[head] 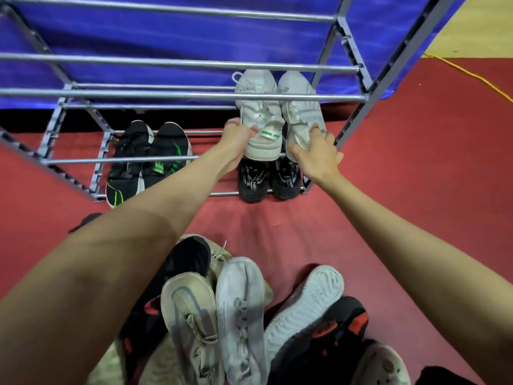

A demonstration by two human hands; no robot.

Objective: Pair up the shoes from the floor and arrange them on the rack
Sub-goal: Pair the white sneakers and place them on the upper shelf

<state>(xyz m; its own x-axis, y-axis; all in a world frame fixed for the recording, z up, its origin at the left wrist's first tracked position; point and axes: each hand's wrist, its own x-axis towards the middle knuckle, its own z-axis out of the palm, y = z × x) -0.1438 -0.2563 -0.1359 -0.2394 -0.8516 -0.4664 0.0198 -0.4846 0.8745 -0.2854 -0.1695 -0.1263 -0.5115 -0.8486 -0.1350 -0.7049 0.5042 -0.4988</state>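
Observation:
A grey metal shoe rack (177, 95) stands in front of me on the red carpet. My left hand (236, 134) grips the heel of the left white sneaker (258, 107), and my right hand (316, 154) holds the heel of the right white sneaker (299, 104). Both white sneakers lie side by side on a middle shelf at the rack's right end. Below them, on the bottom shelf, sits a black pair (266, 179). A black pair with green stripes (147, 157) rests on the bottom shelf further left.
A pile of loose shoes (238, 309) lies on the carpet near me: beige, white, black with red, and a grey clog (385, 365). A blue sheet (166, 37) hangs behind the rack. A yellow cable (472, 76) runs across the floor at right.

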